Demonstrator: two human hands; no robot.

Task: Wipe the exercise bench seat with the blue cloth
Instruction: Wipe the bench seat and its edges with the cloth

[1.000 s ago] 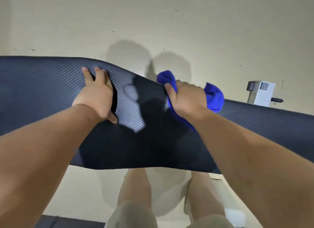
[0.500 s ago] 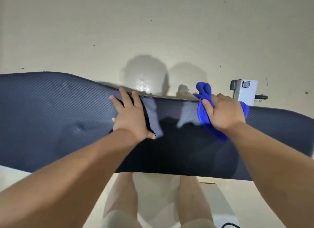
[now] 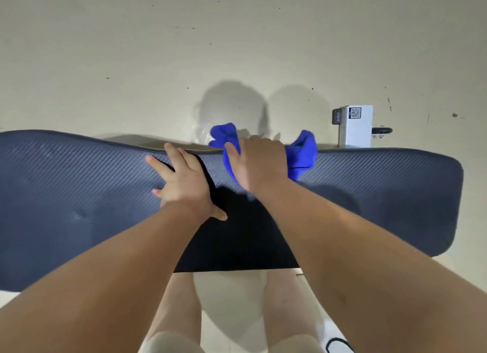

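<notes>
Pale beige floor [image 3: 126, 52], dark-specked and shadowed, with a white QR-labelled box [image 3: 356, 132].

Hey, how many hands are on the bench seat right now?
2. The left hand rests flat on the exercise bench seat near its far edge; the right hand, just beside it, grips the blue cloth at that far edge. Neither is hidden.
</notes>
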